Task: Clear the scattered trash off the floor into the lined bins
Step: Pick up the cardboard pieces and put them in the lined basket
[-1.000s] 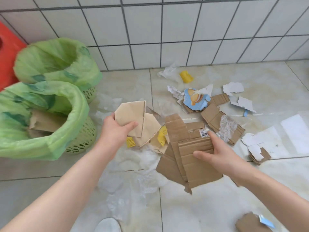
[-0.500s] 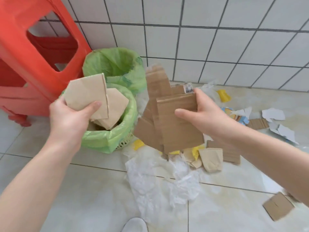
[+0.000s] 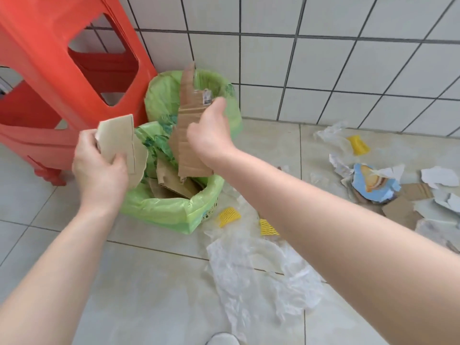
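Two bins lined with green bags stand by the tiled wall. The near bin point(image 3: 171, 210) holds brown cardboard scraps; the far bin point(image 3: 161, 100) is behind it. My left hand point(image 3: 99, 168) grips pale cardboard pieces point(image 3: 117, 140) over the near bin's left rim. My right hand point(image 3: 211, 135) grips a stack of brown corrugated cardboard point(image 3: 189, 135), held upright above the near bin. Torn paper, a blue printed scrap point(image 3: 373, 183) and cardboard bits lie on the floor to the right.
A red plastic stool point(image 3: 49, 78) stands left of the bins. Clear plastic film point(image 3: 249, 270) and yellow foam netting pieces point(image 3: 229, 215) lie on the floor in front of the near bin. Another yellow net point(image 3: 358, 145) lies near the wall.
Both hands lifted cardboard off the floor and carried it left to the bins. The pieces now hang over the near bin, and the view has swung left toward the stool.
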The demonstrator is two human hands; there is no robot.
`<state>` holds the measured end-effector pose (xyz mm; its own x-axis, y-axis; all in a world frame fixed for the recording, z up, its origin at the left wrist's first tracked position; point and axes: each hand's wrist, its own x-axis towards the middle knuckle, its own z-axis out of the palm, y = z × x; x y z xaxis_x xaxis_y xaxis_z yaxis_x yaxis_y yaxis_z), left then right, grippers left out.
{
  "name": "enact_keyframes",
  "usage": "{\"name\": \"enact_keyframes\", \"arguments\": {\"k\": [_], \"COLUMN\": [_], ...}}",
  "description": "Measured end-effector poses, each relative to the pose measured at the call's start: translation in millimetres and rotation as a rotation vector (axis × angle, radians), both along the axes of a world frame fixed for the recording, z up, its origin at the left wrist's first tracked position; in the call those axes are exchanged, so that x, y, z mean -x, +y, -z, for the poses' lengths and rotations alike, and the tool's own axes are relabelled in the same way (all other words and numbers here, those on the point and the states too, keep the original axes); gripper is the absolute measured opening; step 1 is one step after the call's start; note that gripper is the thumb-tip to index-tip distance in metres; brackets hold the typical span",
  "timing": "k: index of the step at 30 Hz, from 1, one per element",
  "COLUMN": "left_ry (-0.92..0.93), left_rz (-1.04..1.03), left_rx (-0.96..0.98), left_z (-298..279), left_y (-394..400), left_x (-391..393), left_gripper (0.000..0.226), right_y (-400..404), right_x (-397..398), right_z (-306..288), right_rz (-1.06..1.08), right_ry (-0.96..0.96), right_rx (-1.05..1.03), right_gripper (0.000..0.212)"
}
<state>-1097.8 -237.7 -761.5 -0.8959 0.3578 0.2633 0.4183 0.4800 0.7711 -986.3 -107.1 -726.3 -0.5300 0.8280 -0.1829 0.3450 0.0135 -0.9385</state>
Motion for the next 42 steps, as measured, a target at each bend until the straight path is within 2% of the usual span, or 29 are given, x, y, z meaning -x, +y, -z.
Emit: {"name": "enact_keyframes", "arguments": {"k": [4, 7, 9, 12, 14, 17, 20, 24, 27, 29, 33, 37, 40, 42], "left_ry": [-0.089, -0.138, -0.177, -0.335, -0.456, -0.568, -0.471, -0.321, -0.338, -0.366, -0.396, -0.16, -0.052, -0.101], "left_rz": [-0.061, -0.076, -0.054, -0.023, -0.038, -0.048, -0.019, 0.032, 0.051, 0.074, 0.137, 0.195, 0.197, 0.15], "left_rx": [0.113, 0.205, 0.256, 0.199, 0.157, 0.073, 0.126, 0.356, 0.604, 0.694, 0.664, 0.794, 0.609, 0.454], "left_z": [18, 26, 32, 40, 44, 47, 49, 53, 51, 48, 45, 37, 22, 16], "left_y": [10, 20, 28, 39, 43, 45, 46, 42, 45, 50, 57, 49, 49, 57], "left_x": [6, 4, -3, -5, -1, 1, 0, -1, -4, -3, 4, 7, 4, 0], "left_gripper": [0.037, 0.04, 0.042, 0.047, 0.046, 0.044, 0.042, 0.044, 0.055, 0.061, 0.062, 0.04, 0.033, 0.037], "right_y": [-5, -10, -16, -19, -16, -10, -8, -7, -9, -10, -9, -1, 7, 14], "right_x": [16, 24, 27, 26, 25, 28, 30, 29, 29, 29, 26, 20, 13, 6], "right_z": [22, 34, 46, 63, 67, 67, 67, 69, 71, 71, 69, 67, 59, 52], "right_rz": [0.019, 0.002, -0.091, -0.274, -0.309, -0.34, -0.398, -0.454, -0.535, -0.547, -0.546, -0.508, -0.471, -0.42], "right_ry": [-0.042, -0.057, -0.083, -0.275, -0.382, -0.386, -0.4, -0.455, -0.525, -0.53, -0.511, -0.497, -0.447, -0.395], "right_rx": [0.074, 0.018, -0.026, 0.027, 0.088, 0.033, -0.046, -0.057, -0.066, -0.069, -0.076, -0.116, -0.159, -0.193], "right_gripper": [0.051, 0.049, 0.044, 0.046, 0.053, 0.046, 0.029, 0.036, 0.03, 0.024, 0.029, 0.039, 0.04, 0.038]}}
